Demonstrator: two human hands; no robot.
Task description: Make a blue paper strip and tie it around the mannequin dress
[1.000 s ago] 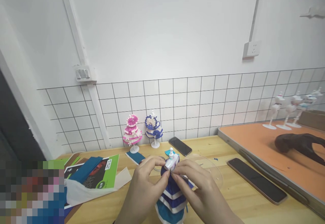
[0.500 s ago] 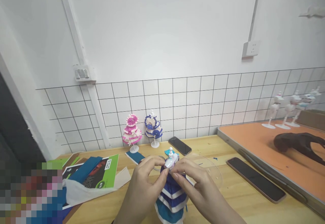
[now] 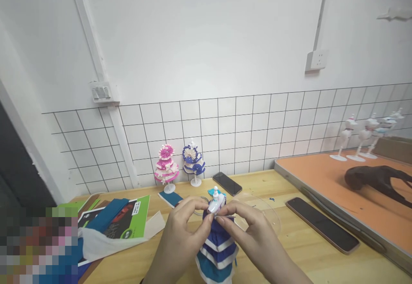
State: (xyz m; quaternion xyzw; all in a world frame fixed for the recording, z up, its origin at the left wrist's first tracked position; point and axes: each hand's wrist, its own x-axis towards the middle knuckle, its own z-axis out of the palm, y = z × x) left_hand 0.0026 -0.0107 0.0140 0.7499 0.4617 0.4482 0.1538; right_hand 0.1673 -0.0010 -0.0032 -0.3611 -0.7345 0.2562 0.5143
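Observation:
A small white mannequin doll (image 3: 215, 203) in a blue and white striped paper dress (image 3: 217, 254) stands low in the middle of the head view. My left hand (image 3: 180, 241) pinches the doll's waist from the left. My right hand (image 3: 254, 241) pinches it from the right, fingertips pressed at the top of the dress. Both hands are closed on the doll. A clear plastic dome (image 3: 260, 211) lies just behind my right hand.
Two finished paper-dress dolls, pink (image 3: 166, 166) and blue (image 3: 193, 161), stand by the tiled wall. Two phones (image 3: 227, 183) (image 3: 322, 225) lie on the wooden table (image 3: 289, 258). Green and blue paper sheets (image 3: 119, 222) sit left. An orange board (image 3: 322, 176) with white mannequins (image 3: 346, 140) is right.
My hands stay pinched on the doll; the fingers shifted slightly at its waist. The view tilted a little, so everything sits slightly lower-left.

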